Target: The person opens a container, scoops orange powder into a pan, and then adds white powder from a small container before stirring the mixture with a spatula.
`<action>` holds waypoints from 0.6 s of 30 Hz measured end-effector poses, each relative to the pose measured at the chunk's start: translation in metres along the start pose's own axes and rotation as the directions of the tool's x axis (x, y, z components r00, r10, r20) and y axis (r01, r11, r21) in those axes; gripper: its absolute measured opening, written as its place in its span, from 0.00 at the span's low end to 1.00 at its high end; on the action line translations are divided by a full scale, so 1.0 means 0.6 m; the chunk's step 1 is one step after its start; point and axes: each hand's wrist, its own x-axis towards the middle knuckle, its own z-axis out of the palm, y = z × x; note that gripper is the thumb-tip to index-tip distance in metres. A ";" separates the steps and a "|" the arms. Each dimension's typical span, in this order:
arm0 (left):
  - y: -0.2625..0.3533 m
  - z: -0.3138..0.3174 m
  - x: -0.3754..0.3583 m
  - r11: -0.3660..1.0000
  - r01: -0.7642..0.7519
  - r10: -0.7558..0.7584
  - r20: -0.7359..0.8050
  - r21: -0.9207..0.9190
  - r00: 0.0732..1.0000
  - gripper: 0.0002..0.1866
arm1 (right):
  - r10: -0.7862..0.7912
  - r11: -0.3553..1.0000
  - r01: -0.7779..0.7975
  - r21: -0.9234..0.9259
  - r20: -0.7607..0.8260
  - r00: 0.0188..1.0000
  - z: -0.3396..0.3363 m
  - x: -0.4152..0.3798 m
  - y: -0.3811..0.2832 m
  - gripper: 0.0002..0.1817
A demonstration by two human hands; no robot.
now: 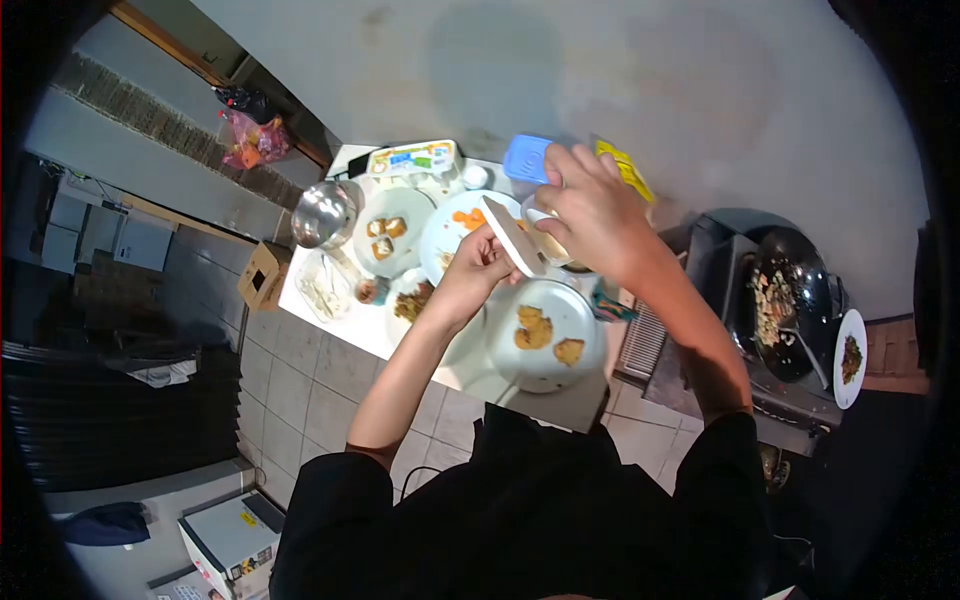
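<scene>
My left hand (478, 272) grips a white, flat, rectangular piece (513, 238), tilted over the table; it looks like a lid or shallow box. My right hand (598, 210) is closed just right of it, fingers curled and thumb pointing down. What it holds, if anything, is hidden. Below the right hand is a round container with beige content (549, 247), partly covered. Nearest the body, a large white plate (503, 345) bears several golden-brown fried pieces (534, 328). Behind the left hand, a white plate (432, 232) carries orange pieces (467, 218).
A steel bowl (324, 214), a plate with topped bread pieces (388, 238), an egg-type carton (413, 158) and a blue-lidded tub (527, 158) crowd the table. At right, a wok (785, 345) with food sits on a stove, beside a white oval plate (849, 385).
</scene>
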 end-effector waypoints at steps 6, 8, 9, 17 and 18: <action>-0.051 0.208 -0.039 0.998 -0.042 0.044 -0.033 0.050 0.998 0.08 | 0.000 0.998 -0.003 -0.066 -0.039 0.999 -0.092 -0.184 0.062 0.09; -0.066 0.266 -0.043 0.997 -0.065 0.066 -0.004 0.033 0.998 0.11 | 0.032 0.992 -0.036 -0.119 -0.030 0.999 -0.150 -0.244 0.079 0.07; -0.071 0.295 -0.046 0.998 -0.064 0.064 0.007 0.030 0.998 0.11 | 0.054 0.985 -0.056 -0.165 -0.017 0.998 -0.174 -0.273 0.087 0.08; -0.084 0.447 -0.061 0.998 -0.053 0.050 0.091 0.023 0.995 0.10 | 0.234 0.961 -0.260 -0.092 -0.225 0.946 -0.274 -0.444 0.120 0.08; -0.084 0.459 -0.063 0.998 -0.049 0.046 0.084 0.033 0.995 0.10 | 0.241 0.959 -0.268 -0.095 -0.230 0.943 -0.270 -0.460 0.123 0.08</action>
